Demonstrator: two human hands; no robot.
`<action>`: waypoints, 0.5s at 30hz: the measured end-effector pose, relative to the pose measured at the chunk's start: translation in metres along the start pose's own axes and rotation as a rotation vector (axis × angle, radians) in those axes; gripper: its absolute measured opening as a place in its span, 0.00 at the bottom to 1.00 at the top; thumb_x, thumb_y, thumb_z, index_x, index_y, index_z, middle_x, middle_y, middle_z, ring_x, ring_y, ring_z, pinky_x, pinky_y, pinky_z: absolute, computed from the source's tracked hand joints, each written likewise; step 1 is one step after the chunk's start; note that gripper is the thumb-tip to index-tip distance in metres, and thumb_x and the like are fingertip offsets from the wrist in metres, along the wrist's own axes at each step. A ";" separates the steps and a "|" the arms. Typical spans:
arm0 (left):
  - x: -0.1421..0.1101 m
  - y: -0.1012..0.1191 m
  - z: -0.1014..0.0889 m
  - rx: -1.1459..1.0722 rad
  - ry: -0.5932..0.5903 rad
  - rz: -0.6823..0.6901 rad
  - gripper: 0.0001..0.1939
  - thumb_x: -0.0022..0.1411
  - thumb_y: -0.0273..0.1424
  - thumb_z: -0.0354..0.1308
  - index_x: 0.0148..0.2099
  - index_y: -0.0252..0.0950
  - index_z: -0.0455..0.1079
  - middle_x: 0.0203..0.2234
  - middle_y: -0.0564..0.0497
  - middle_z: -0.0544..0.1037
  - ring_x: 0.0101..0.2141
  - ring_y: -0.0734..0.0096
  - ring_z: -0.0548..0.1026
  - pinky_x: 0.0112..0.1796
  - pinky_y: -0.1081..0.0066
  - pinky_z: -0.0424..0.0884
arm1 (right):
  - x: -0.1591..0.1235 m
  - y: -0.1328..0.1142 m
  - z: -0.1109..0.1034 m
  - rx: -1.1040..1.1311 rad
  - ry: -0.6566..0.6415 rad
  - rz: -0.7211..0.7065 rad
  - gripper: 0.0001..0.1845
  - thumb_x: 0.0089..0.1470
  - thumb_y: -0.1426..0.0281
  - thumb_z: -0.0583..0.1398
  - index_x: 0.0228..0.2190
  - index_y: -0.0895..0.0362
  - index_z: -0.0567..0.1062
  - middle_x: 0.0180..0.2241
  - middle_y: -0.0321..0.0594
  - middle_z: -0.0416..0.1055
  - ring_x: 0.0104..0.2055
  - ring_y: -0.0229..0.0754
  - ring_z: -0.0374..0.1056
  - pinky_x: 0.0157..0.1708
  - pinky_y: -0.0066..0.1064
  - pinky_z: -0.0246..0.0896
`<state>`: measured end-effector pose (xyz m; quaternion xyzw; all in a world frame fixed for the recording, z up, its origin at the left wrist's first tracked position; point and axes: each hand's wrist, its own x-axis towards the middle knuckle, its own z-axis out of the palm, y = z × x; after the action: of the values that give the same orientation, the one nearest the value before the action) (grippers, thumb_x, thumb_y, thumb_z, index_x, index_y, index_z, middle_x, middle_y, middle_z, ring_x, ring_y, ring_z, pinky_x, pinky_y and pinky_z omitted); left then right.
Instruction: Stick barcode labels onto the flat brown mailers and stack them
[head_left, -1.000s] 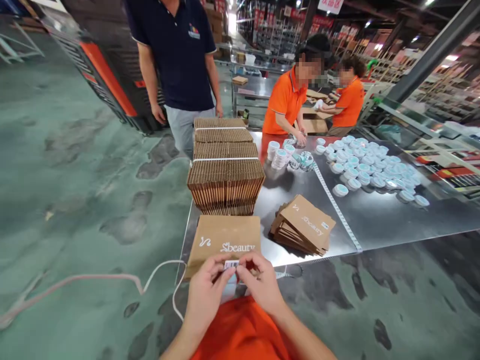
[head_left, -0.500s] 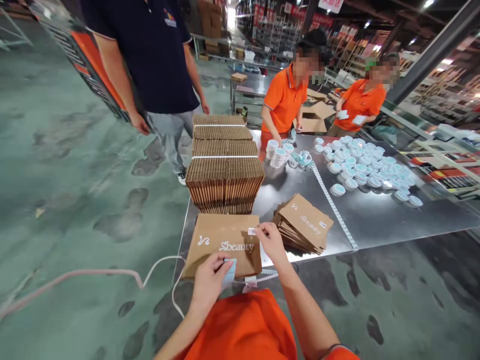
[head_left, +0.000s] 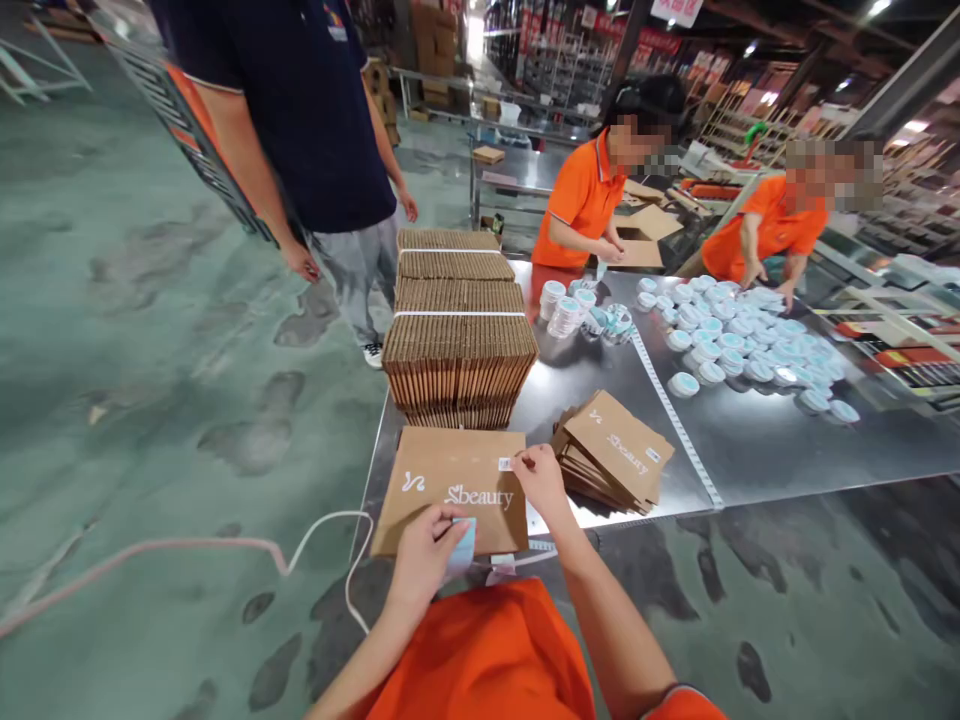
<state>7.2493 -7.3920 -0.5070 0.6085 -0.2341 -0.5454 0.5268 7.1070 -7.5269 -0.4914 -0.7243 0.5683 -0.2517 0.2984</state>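
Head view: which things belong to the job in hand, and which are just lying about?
Job, by the look of it:
- light-blue slip, in the left hand
- white label, at the right hand
- front carton
- likely the carton pile and strapped stack

Seemingly apart:
- round blue-topped items
- pale cord on the floor

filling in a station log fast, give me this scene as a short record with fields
left hand: holds a pale blue slip
right hand: at the right edge of a white label
label position: near the upper right corner of a brown carton
right of carton: skewed carton pile
behind carton: strapped cardboard bundle
farther right on table: many round, pale-blue-topped pieces
others nearby: two people in orange, one in a dark shirt
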 end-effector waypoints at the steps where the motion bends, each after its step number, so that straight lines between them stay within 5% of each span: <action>1: 0.000 0.000 0.000 0.000 -0.001 -0.003 0.17 0.44 0.41 0.65 0.32 0.36 0.68 0.22 0.48 0.81 0.26 0.60 0.80 0.29 0.68 0.73 | -0.001 -0.001 0.000 -0.040 0.019 -0.009 0.11 0.47 0.73 0.57 0.16 0.56 0.66 0.25 0.38 0.64 0.32 0.42 0.62 0.37 0.31 0.58; 8: -0.003 -0.001 -0.001 0.010 -0.014 0.004 0.18 0.45 0.42 0.65 0.33 0.35 0.68 0.23 0.47 0.82 0.29 0.57 0.81 0.32 0.66 0.74 | -0.006 -0.004 0.007 -0.199 0.099 0.042 0.18 0.45 0.63 0.63 0.16 0.54 0.61 0.23 0.35 0.61 0.24 0.38 0.57 0.27 0.30 0.51; 15: -0.006 0.007 0.002 -0.017 -0.051 0.011 0.17 0.46 0.44 0.64 0.31 0.36 0.67 0.29 0.45 0.82 0.29 0.58 0.81 0.33 0.64 0.75 | -0.006 0.017 0.007 0.229 0.138 0.034 0.12 0.45 0.61 0.59 0.25 0.53 0.61 0.23 0.31 0.64 0.25 0.37 0.59 0.29 0.29 0.55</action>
<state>7.2476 -7.3902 -0.4978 0.5888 -0.2459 -0.5597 0.5287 7.0987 -7.5226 -0.5086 -0.6568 0.5672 -0.3592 0.3433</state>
